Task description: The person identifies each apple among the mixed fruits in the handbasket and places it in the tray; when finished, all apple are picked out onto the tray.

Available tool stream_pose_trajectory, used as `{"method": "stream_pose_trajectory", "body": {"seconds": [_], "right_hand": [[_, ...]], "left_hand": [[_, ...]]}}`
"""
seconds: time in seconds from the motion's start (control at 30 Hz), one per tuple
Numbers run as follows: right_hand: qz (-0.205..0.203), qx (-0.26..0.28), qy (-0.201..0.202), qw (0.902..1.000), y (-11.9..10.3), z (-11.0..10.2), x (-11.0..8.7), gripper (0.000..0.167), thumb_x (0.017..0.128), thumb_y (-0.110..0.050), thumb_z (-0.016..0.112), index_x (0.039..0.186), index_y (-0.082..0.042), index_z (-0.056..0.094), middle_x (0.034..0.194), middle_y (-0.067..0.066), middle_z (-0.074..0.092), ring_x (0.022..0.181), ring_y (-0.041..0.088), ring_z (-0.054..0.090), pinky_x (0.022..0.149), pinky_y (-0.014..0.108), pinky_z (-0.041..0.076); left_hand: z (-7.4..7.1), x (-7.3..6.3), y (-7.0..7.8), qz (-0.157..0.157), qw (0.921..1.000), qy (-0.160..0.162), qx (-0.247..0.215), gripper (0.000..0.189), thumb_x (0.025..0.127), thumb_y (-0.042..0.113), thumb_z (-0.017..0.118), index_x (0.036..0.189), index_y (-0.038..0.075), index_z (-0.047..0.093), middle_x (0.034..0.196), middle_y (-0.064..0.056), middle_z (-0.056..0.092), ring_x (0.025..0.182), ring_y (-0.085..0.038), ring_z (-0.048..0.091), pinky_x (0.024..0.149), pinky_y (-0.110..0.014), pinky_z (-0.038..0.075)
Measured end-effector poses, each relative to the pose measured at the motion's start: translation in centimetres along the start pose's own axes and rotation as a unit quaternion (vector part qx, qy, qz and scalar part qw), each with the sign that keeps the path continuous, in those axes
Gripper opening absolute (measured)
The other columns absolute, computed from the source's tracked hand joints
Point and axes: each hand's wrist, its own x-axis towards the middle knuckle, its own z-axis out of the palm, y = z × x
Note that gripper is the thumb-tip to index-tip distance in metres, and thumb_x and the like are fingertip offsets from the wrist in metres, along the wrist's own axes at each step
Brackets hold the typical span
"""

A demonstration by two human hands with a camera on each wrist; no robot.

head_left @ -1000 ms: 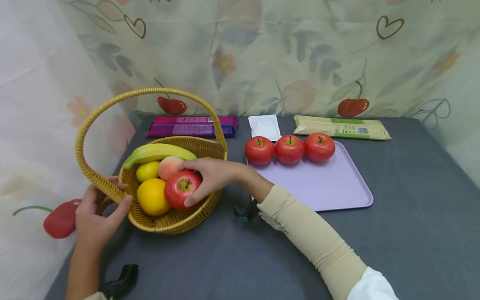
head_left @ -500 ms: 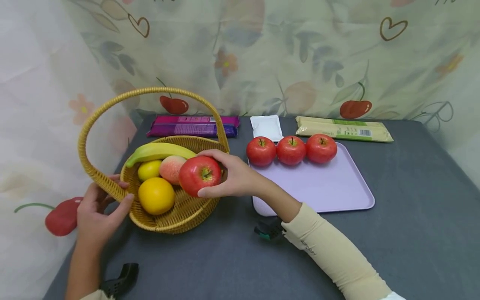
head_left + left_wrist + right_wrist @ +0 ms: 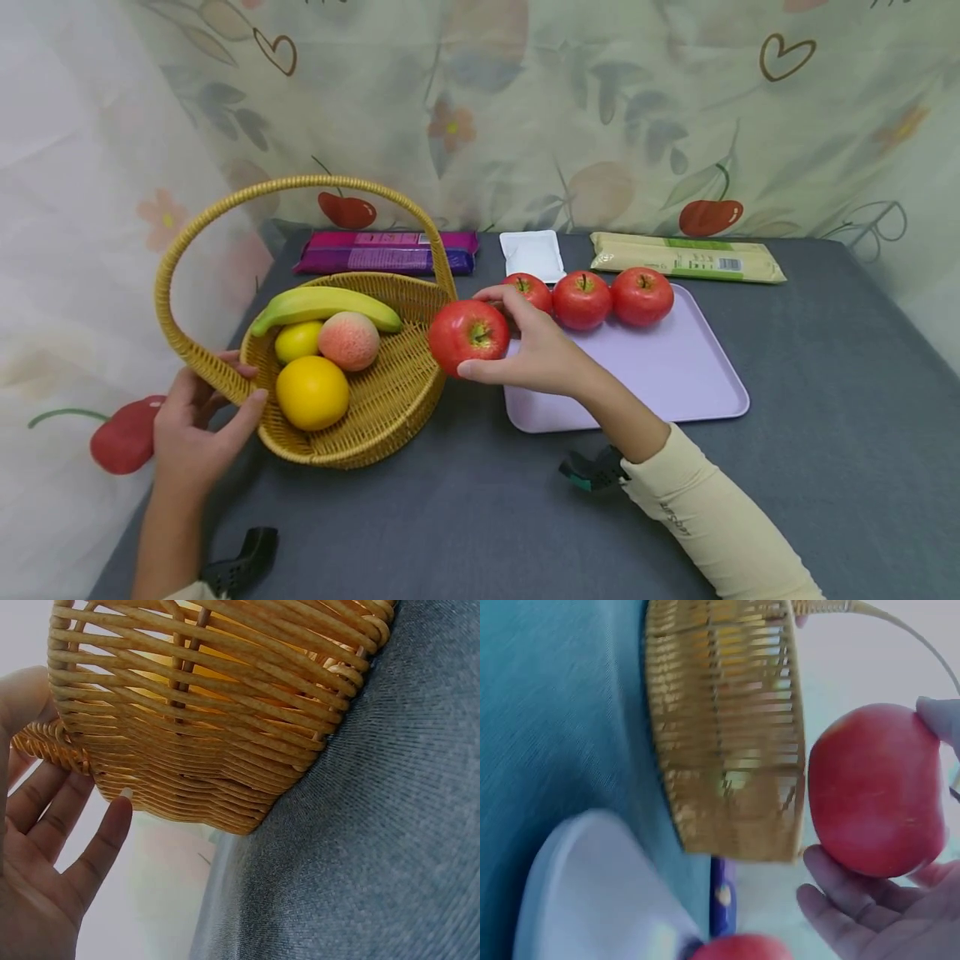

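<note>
My right hand (image 3: pixel 536 346) grips a red apple (image 3: pixel 468 337) between thumb and fingers, in the air beside the right rim of the wicker basket (image 3: pixel 397 433). The right wrist view shows this apple (image 3: pixel 877 791) above the basket's rim level. At the basket's left side, my left hand (image 3: pixel 202 425) holds the rim where the arched handle (image 3: pixel 183 337) joins it; the left wrist view shows the fingers (image 3: pixel 52 802) around that spot. Inside the basket lie a banana (image 3: pixel 326 307), a lemon (image 3: pixel 298 342), a peach (image 3: pixel 349 341) and an orange (image 3: pixel 312 392).
A lilac tray (image 3: pixel 637 392) stands right of the basket, with three red apples (image 3: pixel 582 300) along its back edge, one partly behind my right hand. Behind are a purple packet (image 3: pixel 386 252), a white packet (image 3: pixel 532 255) and a cream-green packet (image 3: pixel 686 257), near the curtain.
My right hand has lifted the apple out of the basket and carried it right, past the rim toward the tray. The left hand has stayed at the basket's rim.
</note>
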Motion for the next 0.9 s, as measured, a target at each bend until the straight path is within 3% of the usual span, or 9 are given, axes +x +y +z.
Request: {"method": "stream_pose_trajectory", "body": {"seconds": [0.27,0.47,0.63,0.9], "right_hand": [[0.071,-0.008,0.000,0.9974,1.2,-1.9,-0.8,0.073,0.076,-0.033,0.086,0.135,-0.015,0.047,0.123,0.006,0.060,0.112,0.023,0.058,0.085,0.041,0.056],[0.110,-0.073,-0.020,0.9911,2.2,-3.4,-1.0,0.076,0.075,-0.038,0.086,0.137,-0.015,0.047,0.127,0.007,0.058,0.115,0.025,0.056,0.088,0.046,0.055],[0.107,-0.134,-0.019,0.9850,3.3,-4.0,-1.2,0.070,0.075,-0.036,0.086,0.130,-0.009,0.051,0.121,0.010,0.060,0.110,0.027,0.058,0.090,0.047,0.053],[0.099,-0.171,-0.024,0.9800,4.1,-4.3,-1.2,0.072,0.075,-0.030,0.086,0.130,0.000,0.051,0.122,0.014,0.058,0.113,0.029,0.055,0.095,0.048,0.050]], "left_hand": [[-0.1,0.1,0.3,0.006,0.9999,0.007,-0.009,0.055,0.071,-0.024,0.069,0.123,-0.018,0.054,0.106,-0.015,0.064,0.094,-0.016,0.064,0.083,-0.014,0.051],[-0.1,-0.2,0.8,-0.002,1.0000,0.006,-0.007,0.055,0.071,-0.024,0.069,0.124,-0.018,0.054,0.107,-0.016,0.064,0.095,-0.016,0.064,0.083,-0.014,0.051],[0.1,-0.1,1.4,0.005,0.9999,0.007,-0.012,0.054,0.070,-0.024,0.069,0.122,-0.019,0.054,0.106,-0.015,0.064,0.094,-0.015,0.063,0.083,-0.014,0.051],[0.1,0.1,0.1,0.004,1.0000,0.000,0.002,0.057,0.071,-0.022,0.071,0.125,-0.015,0.056,0.108,-0.015,0.064,0.096,-0.014,0.064,0.085,-0.014,0.050]]}}
